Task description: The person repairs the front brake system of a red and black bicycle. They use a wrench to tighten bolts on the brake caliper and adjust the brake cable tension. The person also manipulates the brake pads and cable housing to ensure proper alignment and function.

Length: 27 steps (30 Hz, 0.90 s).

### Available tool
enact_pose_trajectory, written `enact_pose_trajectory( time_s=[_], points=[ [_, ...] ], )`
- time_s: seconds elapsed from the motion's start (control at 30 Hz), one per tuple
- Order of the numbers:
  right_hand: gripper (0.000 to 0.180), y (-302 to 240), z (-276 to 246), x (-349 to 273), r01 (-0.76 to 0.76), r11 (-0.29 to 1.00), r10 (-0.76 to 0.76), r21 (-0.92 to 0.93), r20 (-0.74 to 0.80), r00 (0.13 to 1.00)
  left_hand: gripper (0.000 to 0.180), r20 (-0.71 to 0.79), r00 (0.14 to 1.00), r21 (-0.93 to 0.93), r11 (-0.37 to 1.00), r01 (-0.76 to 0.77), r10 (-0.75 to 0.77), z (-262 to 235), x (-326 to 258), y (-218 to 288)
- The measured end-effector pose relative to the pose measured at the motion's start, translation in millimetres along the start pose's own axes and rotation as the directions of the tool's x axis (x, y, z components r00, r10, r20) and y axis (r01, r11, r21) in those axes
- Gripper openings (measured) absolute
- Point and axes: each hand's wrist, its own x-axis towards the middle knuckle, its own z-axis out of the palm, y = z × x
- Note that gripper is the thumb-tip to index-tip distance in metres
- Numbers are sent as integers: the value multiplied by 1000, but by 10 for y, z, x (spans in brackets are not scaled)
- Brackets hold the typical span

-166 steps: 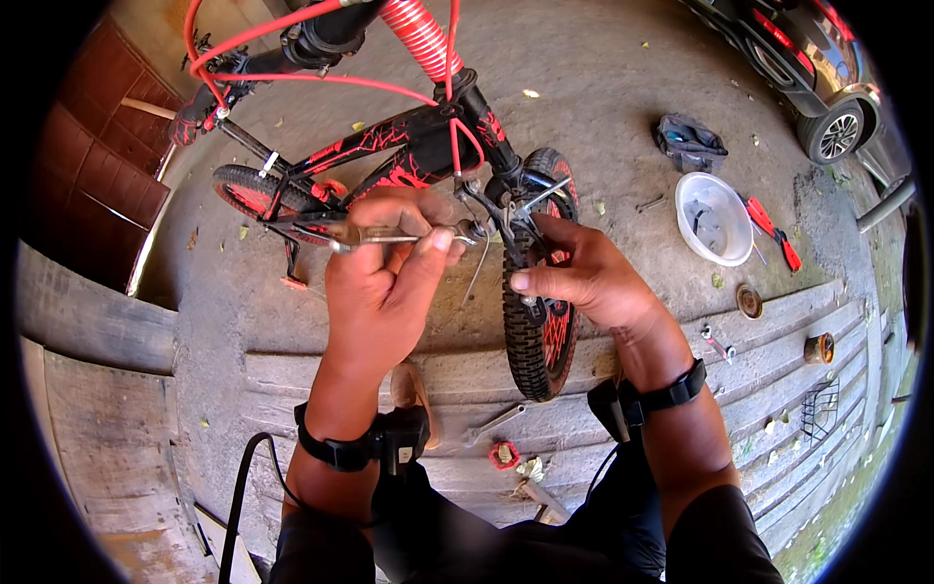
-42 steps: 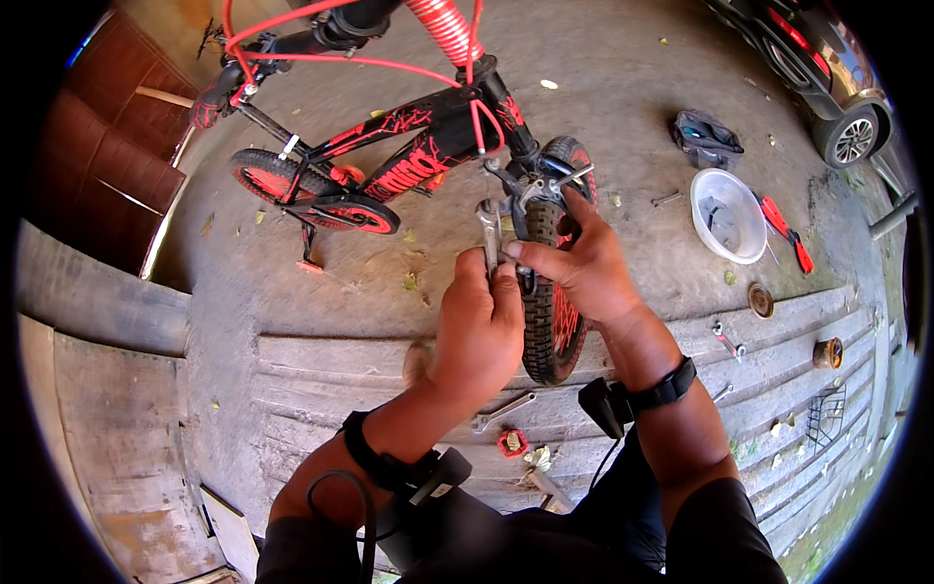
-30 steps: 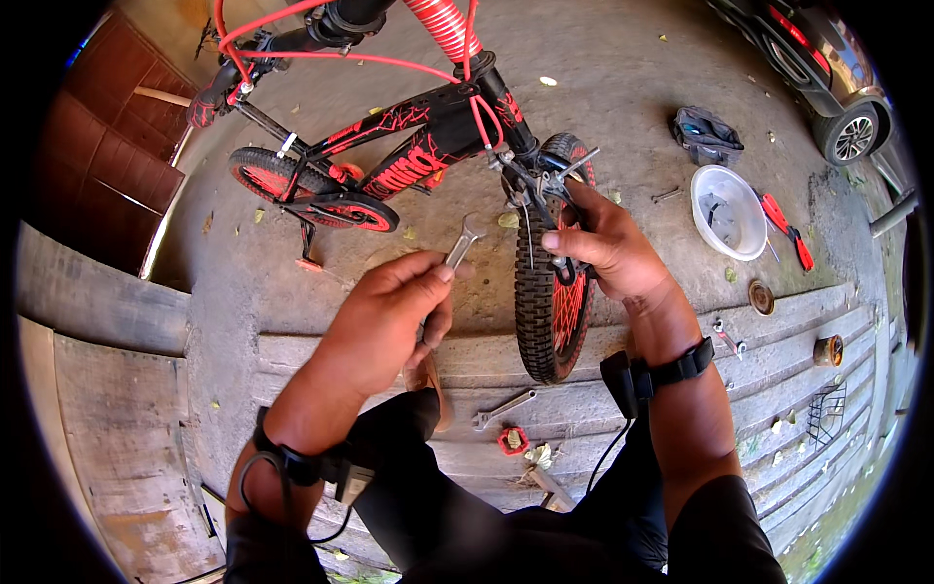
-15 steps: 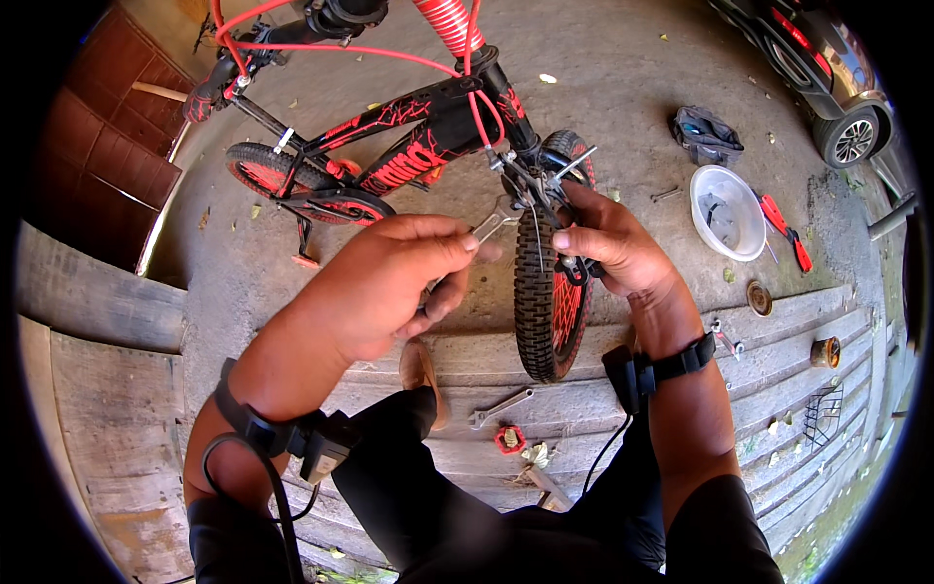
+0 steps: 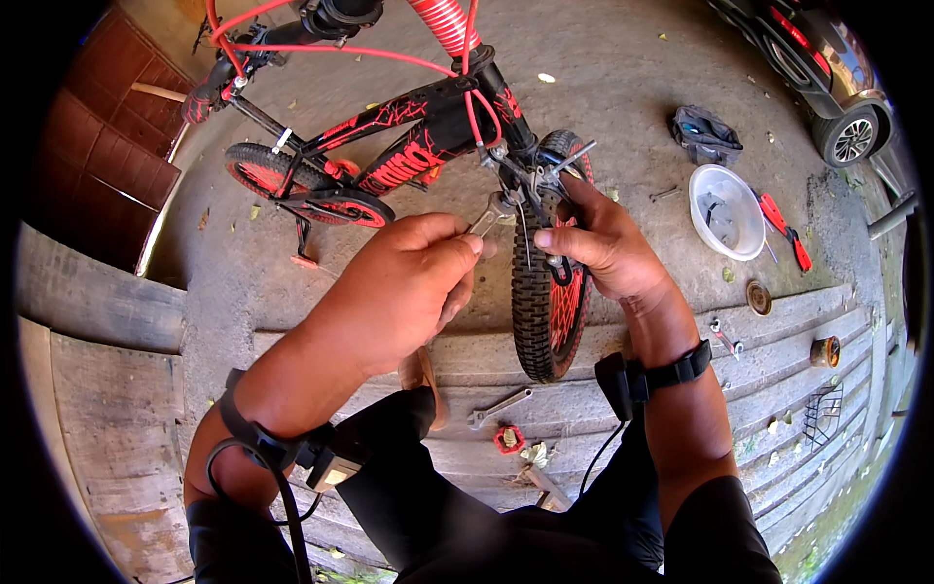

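A black and red bicycle (image 5: 409, 146) stands in front of me, its knobby front wheel (image 5: 537, 321) pointing my way. My left hand (image 5: 413, 277) is closed round a silver wrench (image 5: 486, 216), whose head meets the metal brake parts beside the front tyre. My right hand (image 5: 615, 243) grips the front brake (image 5: 555, 200) from the wheel's right side, the thumb bent across in front and the fingers partly hidden behind. A thin cable end hangs over the tyre between both hands.
Below lie another wrench (image 5: 500, 407) and a red ring-shaped part (image 5: 508, 439) on wooden planks. Rightward are a white basin (image 5: 727, 214), red-handled cutters (image 5: 786, 232), a grey bag (image 5: 706, 134), a small wrench (image 5: 726, 339), a tin (image 5: 825, 351) and a wire rack (image 5: 823, 416). A car (image 5: 827, 78) stands far right.
My left hand has turned slightly and the wrench head has shifted left and down a little against the brake. My right thumb has moved slightly left.
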Motion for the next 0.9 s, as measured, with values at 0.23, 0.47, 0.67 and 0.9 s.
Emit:
enact_pose_trajectory(
  time_s=[0.23,0.47,0.67,0.9],
  points=[
    [85,-41,31,-66,-59,998,59,1,-7,998,21,-93,995,-14,1000,-18,17,85,-45,-228],
    [85,-84,64,-75,-52,998,50,-45,-40,998,19,-171,984,16,998,-56,58,175,-52,-306],
    [76,-165,110,-75,-109,993,107,-35,-44,993,18,-280,947,60,987,-146,157,322,12,-445],
    [78,-118,176,-80,-131,989,119,-69,-156,981,13,-412,858,157,952,-264,306,505,162,-707]
  ],
)
